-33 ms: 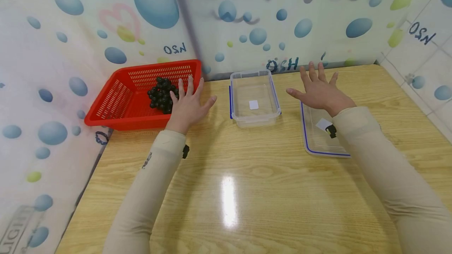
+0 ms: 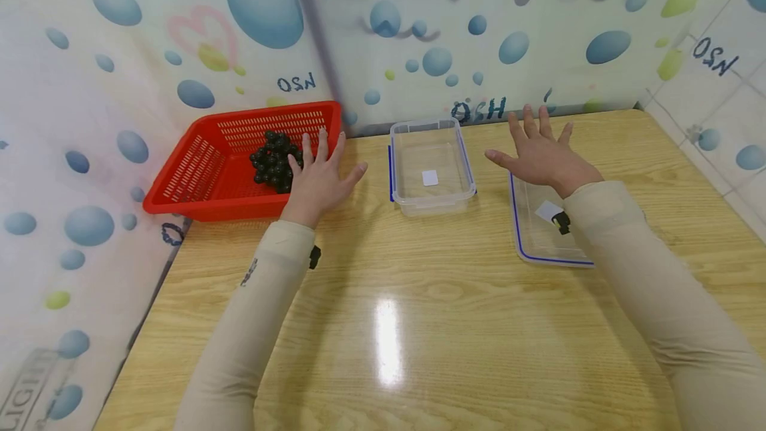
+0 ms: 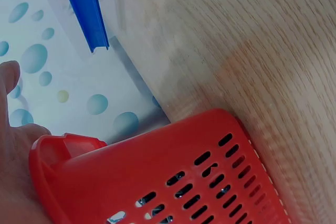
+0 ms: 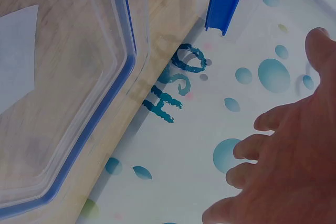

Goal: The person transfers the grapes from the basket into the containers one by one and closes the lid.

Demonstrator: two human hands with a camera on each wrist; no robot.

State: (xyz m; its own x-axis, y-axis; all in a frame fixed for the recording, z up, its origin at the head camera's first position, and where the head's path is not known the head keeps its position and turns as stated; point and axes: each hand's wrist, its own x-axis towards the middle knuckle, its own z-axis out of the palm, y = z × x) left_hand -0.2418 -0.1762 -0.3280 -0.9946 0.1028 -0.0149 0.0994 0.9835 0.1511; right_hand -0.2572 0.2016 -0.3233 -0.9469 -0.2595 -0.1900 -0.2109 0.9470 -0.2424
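Observation:
Fingers spread, my left hand hovers over the right side of a red plastic basket. Inside the basket lies a bunch of dark grapes, partly hidden behind that hand. The left wrist view shows the basket's slotted wall close beside the hand. My right hand, also spread and holding nothing, is over the far end of a clear lid with a blue seal. Between the hands stands a clear plastic container without a cover, a blue clip hanging at its side.
A wood-grain table carries all these things. Behind it and at the left rises a wall covering printed with blue drops. White squares lie in the container and at the lid. Small black devices sit at both wrists.

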